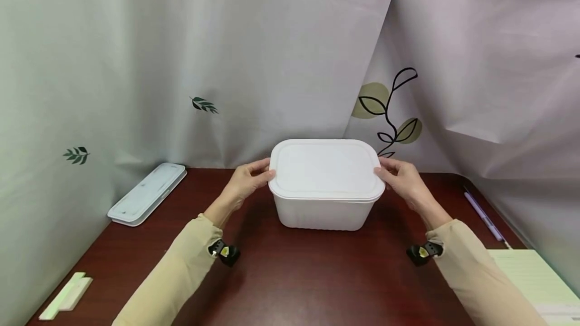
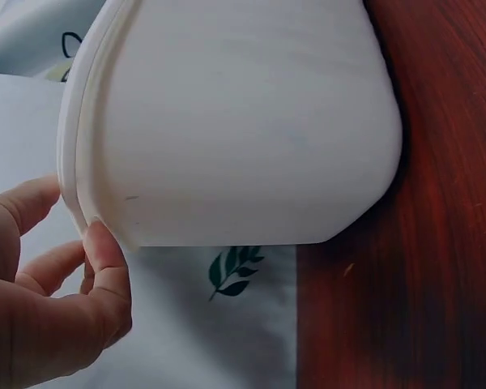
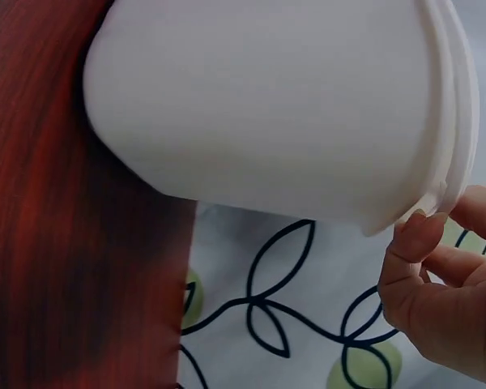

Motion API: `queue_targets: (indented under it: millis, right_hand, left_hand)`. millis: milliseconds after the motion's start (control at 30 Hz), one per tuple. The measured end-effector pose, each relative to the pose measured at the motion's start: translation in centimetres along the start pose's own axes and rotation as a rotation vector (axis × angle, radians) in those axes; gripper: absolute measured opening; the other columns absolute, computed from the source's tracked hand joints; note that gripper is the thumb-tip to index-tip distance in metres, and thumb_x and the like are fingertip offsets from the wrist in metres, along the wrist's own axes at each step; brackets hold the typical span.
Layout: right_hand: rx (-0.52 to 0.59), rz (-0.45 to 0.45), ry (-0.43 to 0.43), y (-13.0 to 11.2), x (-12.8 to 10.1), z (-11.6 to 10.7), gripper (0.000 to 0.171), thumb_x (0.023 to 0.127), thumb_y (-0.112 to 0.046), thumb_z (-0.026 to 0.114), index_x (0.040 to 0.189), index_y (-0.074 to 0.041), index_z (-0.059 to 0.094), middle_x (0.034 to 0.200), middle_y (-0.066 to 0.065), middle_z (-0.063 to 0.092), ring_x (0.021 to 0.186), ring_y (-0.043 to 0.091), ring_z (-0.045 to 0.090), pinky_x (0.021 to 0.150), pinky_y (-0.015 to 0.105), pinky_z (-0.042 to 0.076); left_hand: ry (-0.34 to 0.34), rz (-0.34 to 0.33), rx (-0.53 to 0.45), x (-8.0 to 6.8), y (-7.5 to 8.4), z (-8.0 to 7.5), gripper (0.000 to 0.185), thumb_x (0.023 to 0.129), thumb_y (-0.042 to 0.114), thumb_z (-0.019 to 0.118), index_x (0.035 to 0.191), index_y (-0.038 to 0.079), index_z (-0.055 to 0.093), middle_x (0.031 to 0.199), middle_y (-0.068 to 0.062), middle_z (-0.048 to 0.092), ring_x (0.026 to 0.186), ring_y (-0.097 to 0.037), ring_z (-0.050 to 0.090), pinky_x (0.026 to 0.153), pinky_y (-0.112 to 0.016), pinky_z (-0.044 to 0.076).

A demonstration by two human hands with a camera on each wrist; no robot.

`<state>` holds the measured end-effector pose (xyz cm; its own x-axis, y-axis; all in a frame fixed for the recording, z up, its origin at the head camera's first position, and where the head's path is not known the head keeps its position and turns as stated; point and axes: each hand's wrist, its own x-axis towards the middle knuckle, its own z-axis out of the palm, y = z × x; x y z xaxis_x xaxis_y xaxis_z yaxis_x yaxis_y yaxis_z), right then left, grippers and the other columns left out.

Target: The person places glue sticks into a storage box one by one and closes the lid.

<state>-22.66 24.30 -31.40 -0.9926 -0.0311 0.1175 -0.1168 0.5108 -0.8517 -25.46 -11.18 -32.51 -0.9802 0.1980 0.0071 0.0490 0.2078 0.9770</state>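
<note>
**Both hands at the lid rim of a white container, mid-table**

Left hand: fingers curled loosely at the left end of the white lid; the left wrist view shows the thumb tip pressed against the rim edge, other fingers behind it. Right hand: mirrored at the right end; the right wrist view shows the thumb under the rim lip, a finger above it. Both hands pinch the lid's edge.

White container: stands upright on the table, near its back edge, lid seated flat on top. Contents hidden by the lid. Wrist views show only the container's side walls, its ends cut off.

Hard to make out: small black devices at both wrists, details unclear. Both sleeves are beige.

Table: dark red-brown wood grain. A flat white tray-like case lies at the far left, well apart from the container. A pale green block at the near left corner. A purple pen and a lined sheet, partly cut off, at the right.

Room: pale draped cloth with leaf prints behind and to both sides.
</note>
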Motion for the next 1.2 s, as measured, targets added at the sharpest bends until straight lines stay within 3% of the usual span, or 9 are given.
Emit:
queue_targets:
  millis: [200,433,667,900,1200]
  right_hand:
    - [0.024,0.047,-0.037,0.9,0.1,0.2,0.051,0.097,-0.020,0.052,0.138,0.007,0.039,0.133,0.029,0.047,0.079,-0.001,0.057,0.070,0.016,0.052]
    - [0.007,0.066,-0.064,1.4,-0.1,0.2,0.055,0.098,-0.026,0.050,0.140,0.006,0.036,0.139,0.028,0.042,0.095,0.012,0.060,0.075,0.017,0.052]
    - [0.082,0.062,-0.070,1.5,-0.5,0.5,0.055,0.099,-0.024,0.049,0.141,0.007,0.034,0.140,0.029,0.040,0.095,0.005,0.058,0.075,0.013,0.050]
    - [0.112,0.062,-0.052,1.7,-0.7,0.9,0.054,0.099,-0.025,0.047,0.142,0.006,0.033,0.141,0.027,0.040,0.098,0.005,0.058,0.079,0.017,0.051]
    - [0.068,0.082,-0.038,1.6,-1.0,1.5,0.054,0.099,-0.028,0.048,0.142,0.003,0.036,0.144,0.024,0.038,0.117,0.029,0.052,0.084,0.021,0.051]
  left_hand:
    - [-0.013,-0.023,-0.006,0.5,-0.6,0.4,0.053,0.090,0.014,0.063,0.138,0.000,0.044,0.134,-0.021,0.049,0.098,-0.013,0.060,0.095,-0.037,0.049]
    - [-0.026,-0.032,-0.045,0.6,-0.9,0.4,0.054,0.091,0.014,0.062,0.139,-0.001,0.042,0.138,-0.021,0.047,0.105,-0.017,0.059,0.093,-0.032,0.051]
    - [-0.021,-0.054,-0.081,0.5,-1.1,0.4,0.052,0.092,0.010,0.060,0.139,-0.003,0.041,0.139,-0.021,0.045,0.102,-0.014,0.059,0.090,-0.029,0.051]
    - [-0.021,-0.076,-0.119,0.6,-1.2,0.4,0.052,0.092,0.008,0.059,0.139,-0.005,0.040,0.139,-0.022,0.044,0.095,-0.007,0.058,0.087,-0.024,0.052]
    - [-0.040,-0.060,-0.117,-0.2,-1.4,-0.3,0.053,0.091,0.006,0.058,0.139,-0.008,0.038,0.141,-0.024,0.041,0.093,-0.005,0.059,0.088,-0.025,0.052]
